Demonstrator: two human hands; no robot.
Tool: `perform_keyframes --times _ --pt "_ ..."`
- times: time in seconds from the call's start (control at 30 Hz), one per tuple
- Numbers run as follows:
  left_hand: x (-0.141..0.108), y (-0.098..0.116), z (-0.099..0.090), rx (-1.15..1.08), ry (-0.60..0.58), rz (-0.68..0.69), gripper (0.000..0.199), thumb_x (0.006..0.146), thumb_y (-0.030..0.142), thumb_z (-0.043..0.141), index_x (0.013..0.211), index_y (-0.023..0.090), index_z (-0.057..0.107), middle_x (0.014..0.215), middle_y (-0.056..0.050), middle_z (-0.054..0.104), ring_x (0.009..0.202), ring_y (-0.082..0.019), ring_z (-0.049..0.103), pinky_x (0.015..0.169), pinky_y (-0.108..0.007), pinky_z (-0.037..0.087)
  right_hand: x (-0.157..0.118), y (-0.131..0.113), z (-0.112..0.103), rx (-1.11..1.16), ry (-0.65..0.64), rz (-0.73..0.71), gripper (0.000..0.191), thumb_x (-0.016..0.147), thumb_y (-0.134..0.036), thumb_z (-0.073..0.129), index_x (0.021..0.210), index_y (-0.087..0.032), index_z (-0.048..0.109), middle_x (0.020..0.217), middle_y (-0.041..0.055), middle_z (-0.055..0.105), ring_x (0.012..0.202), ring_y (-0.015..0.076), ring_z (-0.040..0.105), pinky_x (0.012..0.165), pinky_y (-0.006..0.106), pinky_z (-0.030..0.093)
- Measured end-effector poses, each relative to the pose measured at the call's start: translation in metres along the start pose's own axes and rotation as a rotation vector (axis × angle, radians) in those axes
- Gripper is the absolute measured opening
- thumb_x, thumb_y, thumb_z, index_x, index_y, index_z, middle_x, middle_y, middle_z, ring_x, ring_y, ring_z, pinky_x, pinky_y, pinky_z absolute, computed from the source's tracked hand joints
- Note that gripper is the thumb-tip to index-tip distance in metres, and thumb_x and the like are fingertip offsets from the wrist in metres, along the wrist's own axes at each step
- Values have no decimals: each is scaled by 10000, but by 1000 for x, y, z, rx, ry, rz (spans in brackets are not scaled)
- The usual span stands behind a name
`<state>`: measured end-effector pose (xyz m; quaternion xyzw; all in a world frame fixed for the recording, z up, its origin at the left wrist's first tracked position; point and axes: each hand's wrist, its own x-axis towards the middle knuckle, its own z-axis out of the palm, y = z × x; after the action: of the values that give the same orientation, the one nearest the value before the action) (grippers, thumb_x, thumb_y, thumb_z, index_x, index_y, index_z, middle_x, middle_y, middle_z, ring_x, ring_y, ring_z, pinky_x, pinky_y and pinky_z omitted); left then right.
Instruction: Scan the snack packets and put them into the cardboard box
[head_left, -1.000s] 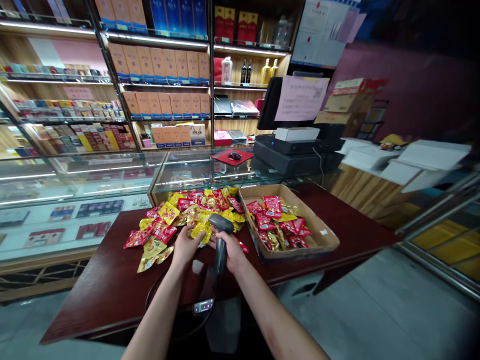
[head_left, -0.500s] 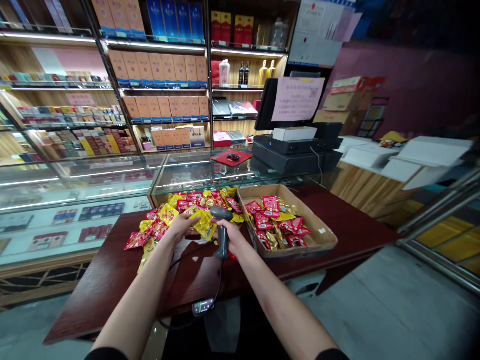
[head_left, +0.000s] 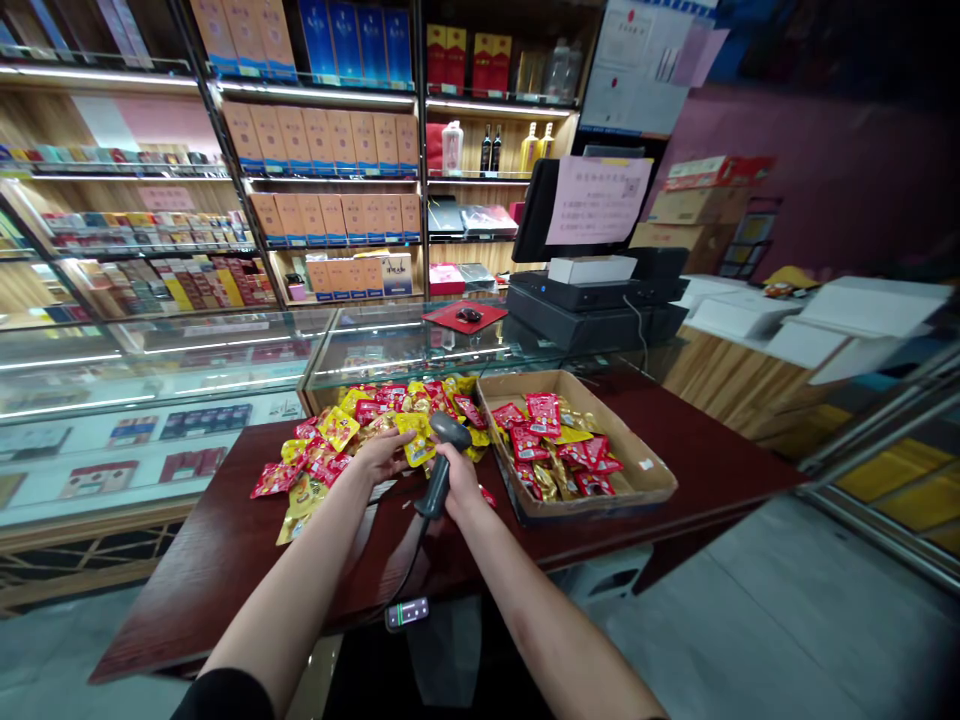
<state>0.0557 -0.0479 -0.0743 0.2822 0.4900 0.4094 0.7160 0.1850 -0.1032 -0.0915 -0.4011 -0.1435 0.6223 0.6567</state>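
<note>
My right hand (head_left: 459, 482) is wrapped round the handle of a dark grey scanner (head_left: 436, 480), whose head tilts up and to the left. Just left of it, my left hand (head_left: 381, 455) pinches the edge of a yellow packet (head_left: 416, 440) beside the scanner head. Behind both hands lies a heap of red and yellow packets (head_left: 367, 408), spreading left across the dark red table (head_left: 210, 560). To the right stands an open cardboard box (head_left: 637, 485) holding several red packets (head_left: 544, 412) and gold ones.
A glass display counter (head_left: 405, 345) runs behind the table, with a mouse on a red mat (head_left: 465, 316). At the back right are a monitor (head_left: 536, 215) and a black cash drawer (head_left: 592, 310). A small lit device (head_left: 407, 613) sits at the table's front edge.
The scanner has tilted, its handle bottom swinging left and its head moving slightly right. My left hand has shifted a little right, with the yellow packet turned more upright.
</note>
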Motion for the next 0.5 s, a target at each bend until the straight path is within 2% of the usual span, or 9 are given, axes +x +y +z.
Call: perform_keyframes --times 0.13,0.27,0.4,0.5 --pt "3 18 -4 91 -85 -67 269 720 152 761 909 177 570 815 -24 689 649 -144 669 640 -311 590 -7 -11 -1 -166 -75 -97 201 648 -189 657 845 -148 654 735 16 679 681 136 653 627 218 534" --pt "10 38 -8 162 -65 -49 337 689 178 791 905 192 534 771 13 665 599 -120 644 562 -244 561 -24 -20 -3 -446 -153 -98 246 678 -278 672 883 -152 617 700 13 659 619 161 669 486 229 529" --pt "18 51 -8 220 -16 -32 372 646 193 822 867 197 523 729 33 635 545 -101 601 478 -191 500 -41 -5 -6 -631 -233 -77 284 733 -370 637 896 -146 572 736 46 675 503 154 655 377 216 495" --pt "20 56 -5 213 11 -23 379 631 198 832 835 197 513 732 37 631 548 -91 586 493 -187 491 -47 14 -6 -745 -231 -93 319 756 -430 617 888 -146 558 672 41 667 437 149 629 342 207 460"
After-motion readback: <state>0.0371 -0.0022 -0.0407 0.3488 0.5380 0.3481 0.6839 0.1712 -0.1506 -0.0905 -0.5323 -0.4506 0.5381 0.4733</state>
